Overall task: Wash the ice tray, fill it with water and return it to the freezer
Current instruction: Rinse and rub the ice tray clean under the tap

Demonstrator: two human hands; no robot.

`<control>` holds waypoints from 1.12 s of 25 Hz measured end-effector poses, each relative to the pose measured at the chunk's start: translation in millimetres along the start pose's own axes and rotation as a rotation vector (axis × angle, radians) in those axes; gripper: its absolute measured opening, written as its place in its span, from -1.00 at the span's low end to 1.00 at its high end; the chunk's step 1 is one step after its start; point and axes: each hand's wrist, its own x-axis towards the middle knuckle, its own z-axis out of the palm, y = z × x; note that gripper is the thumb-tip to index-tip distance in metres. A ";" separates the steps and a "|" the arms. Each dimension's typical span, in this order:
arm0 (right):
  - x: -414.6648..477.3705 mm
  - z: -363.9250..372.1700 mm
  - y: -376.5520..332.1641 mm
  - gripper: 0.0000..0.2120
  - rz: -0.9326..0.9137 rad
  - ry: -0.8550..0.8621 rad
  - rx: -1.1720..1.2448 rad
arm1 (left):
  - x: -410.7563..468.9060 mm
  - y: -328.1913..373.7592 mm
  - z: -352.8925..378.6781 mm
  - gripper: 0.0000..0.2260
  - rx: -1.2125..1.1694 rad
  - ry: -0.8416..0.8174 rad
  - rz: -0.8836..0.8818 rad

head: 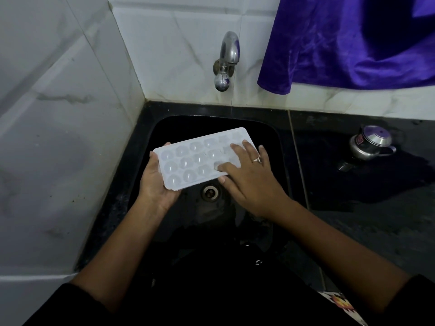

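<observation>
**Tray over the sink, tap at 12 o'clock**

The white ice tray [200,158] hangs above the black sink [277,147], its long axis running from 8 to 2 o'clock, 3 rows of rounded cells showing. The left hand [155,187] cups its 8 o'clock end. The right hand [249,177] presses spread, straight fingers on the 2 o'clock half. The tap [227,60] is beyond both.

Purple cloth [348,38] hung against white tiled wall [176,31], upper right. Small lidded steel pot [370,142] stood on black worktop [376,196] below it, handle pointing right.
</observation>
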 end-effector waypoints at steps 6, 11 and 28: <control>-2.9 8.2 -5.4 -0.55 -0.002 -0.016 -0.006 | 4.4 2.3 -0.2 -0.58 -0.003 0.010 -0.006; 0.0 3.6 -9.8 -0.57 0.077 -0.005 0.050 | 6.5 -7.0 4.8 -0.58 0.037 -0.019 -0.040; -3.4 -4.4 -17.2 -0.58 -0.075 -0.029 -0.025 | -0.2 -4.5 12.2 -0.57 -0.010 -0.039 -0.046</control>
